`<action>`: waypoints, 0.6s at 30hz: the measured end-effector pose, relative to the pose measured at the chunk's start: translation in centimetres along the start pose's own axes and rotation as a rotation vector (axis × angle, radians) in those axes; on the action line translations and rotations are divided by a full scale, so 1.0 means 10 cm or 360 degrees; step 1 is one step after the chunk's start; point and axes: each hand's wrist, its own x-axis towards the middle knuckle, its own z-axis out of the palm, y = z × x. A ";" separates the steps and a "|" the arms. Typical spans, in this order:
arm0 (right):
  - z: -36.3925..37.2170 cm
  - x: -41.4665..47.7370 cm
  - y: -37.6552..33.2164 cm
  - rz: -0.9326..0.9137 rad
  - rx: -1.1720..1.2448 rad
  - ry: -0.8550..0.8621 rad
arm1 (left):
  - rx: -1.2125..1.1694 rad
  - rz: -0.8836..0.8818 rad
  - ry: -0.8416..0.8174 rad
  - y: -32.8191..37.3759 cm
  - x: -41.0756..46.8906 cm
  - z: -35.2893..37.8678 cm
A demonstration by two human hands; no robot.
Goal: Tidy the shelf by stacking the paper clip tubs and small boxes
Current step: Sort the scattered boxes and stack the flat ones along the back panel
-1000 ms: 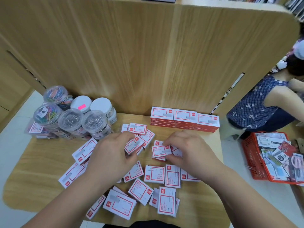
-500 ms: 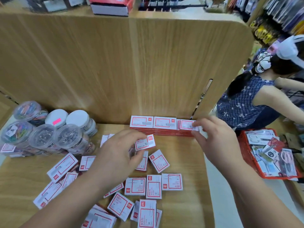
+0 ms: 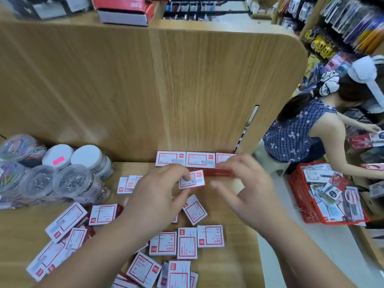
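Done: one stacked row at the back.
Hands: left hand pinches a small box just before that row; right hand spread, empty.
To do: scattered boxes nearer; paper clip tubs to its left.

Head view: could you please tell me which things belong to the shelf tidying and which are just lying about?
Job: small box pinched by left hand, right hand, loose boxes, stacked row, paper clip tubs.
Lying about: red basket, carton up top, another person.
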 end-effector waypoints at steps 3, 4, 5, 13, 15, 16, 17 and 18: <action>0.02 -0.09 -0.07 -0.0131 0.0142 -0.0279 | -0.0005 0.0144 -0.0041 0.03 0.07 0.07; 0.02 -0.10 -0.04 -0.0131 0.0108 -0.0267 | -0.0022 0.0182 -0.0063 0.03 0.10 0.09; 0.01 -0.10 -0.01 -0.0116 0.0074 -0.0234 | -0.0037 0.0215 -0.0090 0.04 0.13 0.11; -0.08 0.00 0.24 -0.0042 -0.0123 0.0093 | -0.0110 0.0191 -0.0042 0.16 0.31 0.28; -0.08 0.03 0.34 0.0024 -0.0188 0.0180 | 0.0004 0.0149 0.0015 0.09 0.32 0.31; -0.08 0.05 0.37 0.0043 -0.0214 0.0200 | 0.0067 0.0152 0.0036 0.06 0.32 0.32; -0.06 0.05 0.40 0.0049 -0.0226 0.0211 | 0.0123 0.0164 0.0041 0.03 0.33 0.33; -0.04 0.06 0.42 0.0045 -0.0224 0.0218 | 0.0175 0.0186 0.0035 0.02 0.33 0.34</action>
